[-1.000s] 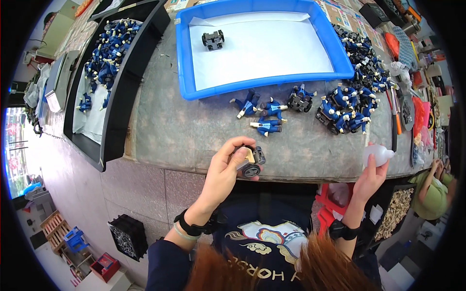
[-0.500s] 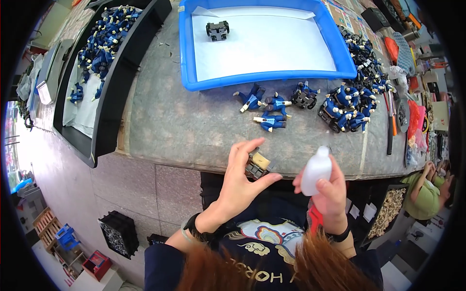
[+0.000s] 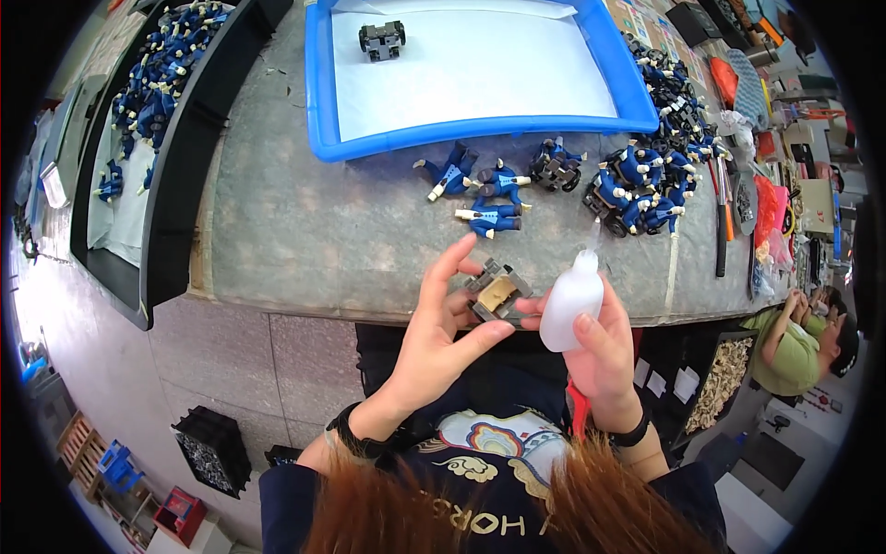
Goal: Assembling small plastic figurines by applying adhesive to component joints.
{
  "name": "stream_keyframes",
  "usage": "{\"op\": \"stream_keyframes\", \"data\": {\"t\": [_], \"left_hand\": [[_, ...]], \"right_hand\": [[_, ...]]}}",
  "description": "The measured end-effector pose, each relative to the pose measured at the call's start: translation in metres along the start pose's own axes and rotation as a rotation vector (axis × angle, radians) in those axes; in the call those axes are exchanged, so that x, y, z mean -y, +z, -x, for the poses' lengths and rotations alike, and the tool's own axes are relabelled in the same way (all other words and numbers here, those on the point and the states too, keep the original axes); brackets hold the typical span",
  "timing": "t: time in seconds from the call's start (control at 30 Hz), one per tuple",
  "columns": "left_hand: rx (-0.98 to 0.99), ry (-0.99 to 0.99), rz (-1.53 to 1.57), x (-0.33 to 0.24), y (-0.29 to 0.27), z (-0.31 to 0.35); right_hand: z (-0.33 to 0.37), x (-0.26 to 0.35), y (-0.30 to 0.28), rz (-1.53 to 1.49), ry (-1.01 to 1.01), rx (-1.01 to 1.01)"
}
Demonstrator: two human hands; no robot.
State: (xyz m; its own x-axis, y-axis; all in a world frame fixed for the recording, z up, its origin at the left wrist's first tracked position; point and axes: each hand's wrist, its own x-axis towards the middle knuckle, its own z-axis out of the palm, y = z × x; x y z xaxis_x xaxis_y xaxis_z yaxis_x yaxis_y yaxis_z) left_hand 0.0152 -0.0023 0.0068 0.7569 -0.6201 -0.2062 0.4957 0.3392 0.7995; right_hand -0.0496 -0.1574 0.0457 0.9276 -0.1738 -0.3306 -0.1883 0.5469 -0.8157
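Held in my left hand (image 3: 426, 349), between thumb and fingers, is a small grey toy vehicle (image 3: 517, 283) with a tan seat part (image 3: 499, 295) turned up toward me. My right hand (image 3: 609, 365) is wrapped round a white squeeze bottle (image 3: 570, 309), its thin nozzle pointing up and away. A red handle (image 3: 579, 406) of some tool also sticks out below that palm; the rest of it is hidden. Fingertips of my right hand come right beside the vehicle. Just beyond my hands lie several blue-suited toy figures (image 3: 492, 220), one seated on a dark wheeled toy (image 3: 556, 172).
A blue tray (image 3: 480, 138) lined with white paper holds one dark toy vehicle (image 3: 382, 41). Figures on vehicles are heaped (image 3: 637, 185) at the right, beside long-handled tools (image 3: 721, 222). A long black bin (image 3: 180, 175) of figures stands left. Another person (image 3: 784, 342) sits far right.
The view has shifted, so the table's contents sit further left and higher. The vehicle has turned in my left hand, showing more of its tan part. My right fingertips are closer to it.
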Motion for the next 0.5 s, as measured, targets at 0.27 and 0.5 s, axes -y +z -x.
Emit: {"op": "stream_keyframes", "data": {"t": [0.27, 0.5], "left_hand": [[0.212, 0.005, -0.42, -0.003, -0.003, -0.001], [0.046, 0.022, -0.191, 0.003, -0.002, 0.004]], "right_hand": [[-0.003, -0.002, 0.002, -0.005, 0.037, 0.015], [0.005, 0.008, -0.006, 0.037, -0.072, -0.05]]}}
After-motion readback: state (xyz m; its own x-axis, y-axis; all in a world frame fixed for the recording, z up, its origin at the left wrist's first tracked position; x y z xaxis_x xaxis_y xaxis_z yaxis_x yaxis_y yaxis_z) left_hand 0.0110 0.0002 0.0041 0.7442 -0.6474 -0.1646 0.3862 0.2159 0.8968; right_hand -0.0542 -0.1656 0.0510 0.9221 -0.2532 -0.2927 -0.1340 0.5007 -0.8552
